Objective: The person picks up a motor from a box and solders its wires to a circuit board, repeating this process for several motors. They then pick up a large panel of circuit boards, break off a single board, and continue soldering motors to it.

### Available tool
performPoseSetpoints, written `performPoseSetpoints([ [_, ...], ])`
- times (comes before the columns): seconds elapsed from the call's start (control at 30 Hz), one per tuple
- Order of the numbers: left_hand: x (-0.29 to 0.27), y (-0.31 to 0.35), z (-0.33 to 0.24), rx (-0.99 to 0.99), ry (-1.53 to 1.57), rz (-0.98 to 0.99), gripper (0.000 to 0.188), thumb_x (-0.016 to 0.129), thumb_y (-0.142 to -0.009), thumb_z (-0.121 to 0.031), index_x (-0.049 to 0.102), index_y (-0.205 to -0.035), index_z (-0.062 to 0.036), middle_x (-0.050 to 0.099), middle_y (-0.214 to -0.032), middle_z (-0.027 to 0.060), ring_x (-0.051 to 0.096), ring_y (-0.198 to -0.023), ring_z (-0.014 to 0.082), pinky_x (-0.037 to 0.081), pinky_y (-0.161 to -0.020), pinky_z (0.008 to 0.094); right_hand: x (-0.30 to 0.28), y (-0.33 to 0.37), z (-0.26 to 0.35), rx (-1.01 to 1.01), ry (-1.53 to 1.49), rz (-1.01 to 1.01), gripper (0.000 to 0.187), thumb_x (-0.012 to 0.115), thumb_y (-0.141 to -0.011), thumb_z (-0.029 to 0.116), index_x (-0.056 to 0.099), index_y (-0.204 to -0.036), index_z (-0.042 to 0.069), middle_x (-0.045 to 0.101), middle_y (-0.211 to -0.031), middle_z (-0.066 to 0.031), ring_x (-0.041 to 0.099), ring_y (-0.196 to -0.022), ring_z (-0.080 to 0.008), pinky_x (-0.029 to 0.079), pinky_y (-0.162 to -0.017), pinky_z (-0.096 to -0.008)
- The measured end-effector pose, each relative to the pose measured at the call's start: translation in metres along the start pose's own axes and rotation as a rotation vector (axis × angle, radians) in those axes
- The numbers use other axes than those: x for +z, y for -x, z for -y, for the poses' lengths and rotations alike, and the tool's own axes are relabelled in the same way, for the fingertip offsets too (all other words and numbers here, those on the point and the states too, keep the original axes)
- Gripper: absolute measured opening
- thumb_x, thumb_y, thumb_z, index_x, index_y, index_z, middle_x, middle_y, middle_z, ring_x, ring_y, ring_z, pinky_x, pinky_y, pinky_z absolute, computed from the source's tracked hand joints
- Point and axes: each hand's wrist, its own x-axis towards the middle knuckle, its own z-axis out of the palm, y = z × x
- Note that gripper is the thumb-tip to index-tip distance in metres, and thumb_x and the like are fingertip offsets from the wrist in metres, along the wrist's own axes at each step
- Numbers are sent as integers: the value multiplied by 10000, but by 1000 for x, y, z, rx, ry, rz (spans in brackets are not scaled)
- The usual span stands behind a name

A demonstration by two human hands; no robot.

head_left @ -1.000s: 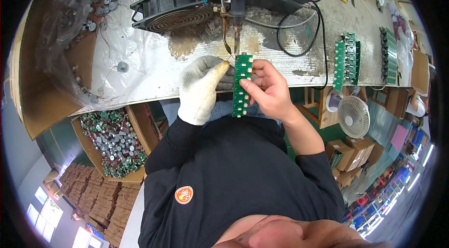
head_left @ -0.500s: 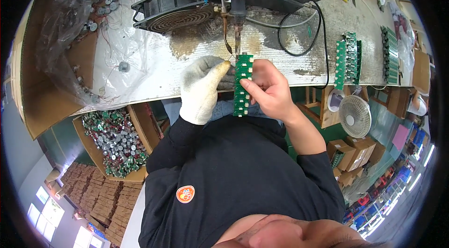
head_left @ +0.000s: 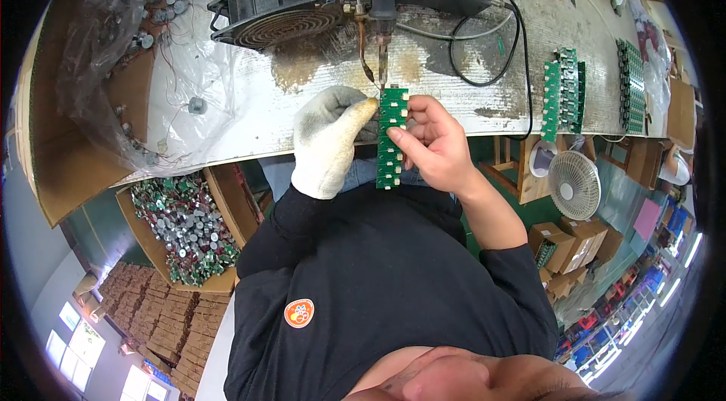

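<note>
A long green circuit board strip [head_left: 389, 147] with small white connectors is held upright by my bare right hand [head_left: 435, 144], thumb on its face and fingers behind. My left hand [head_left: 329, 144], in a white glove with a yellowed thumb, is closed in a pinch by the board's upper left edge. What lies between its fingertips is hidden. Just above the board's top end comes down the tip of a mounted soldering iron [head_left: 383, 53]; whether they touch I cannot tell. Beside the iron a thin feed tube [head_left: 364, 57] bends toward the same spot.
A black fan [head_left: 280, 19] stands behind my left hand. To the left are a plastic bag [head_left: 204, 68] of small wired motors and a carton [head_left: 223, 280] full of motors and boards. More board strips [head_left: 563, 91] and a black cable [head_left: 527, 83] lie on the right of the bench.
My left thumb and fingertips have shifted slightly right, closer to the board's upper edge. My right hand and the board have barely moved.
</note>
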Motion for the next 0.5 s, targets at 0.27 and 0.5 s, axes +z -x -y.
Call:
performPoseSetpoints([
  [0.27, 0, -2, -1, 10, -93, 12, 116, 636, -865, -84, 615, -919, 17, 630, -810, 55, 599, -719, 108, 495, -651, 243, -1, 0, 0, -20, 26, -5, 264, 593, -893, -11, 467, -1123, -41, 609, -905, -57, 560, -669, -33, 422, -546, -193],
  [0.5, 4, -2, -3, -12, -13, 14, 121, 639, -870, -92, 606, -920, 13, 633, -814, 58, 609, -708, 110, 505, -634, 240, -2, 0, 6, -10, 7, -5, 262, 593, -894, -9, 469, -1123, -41, 611, -914, -56, 561, -666, -29, 421, -554, -191],
])
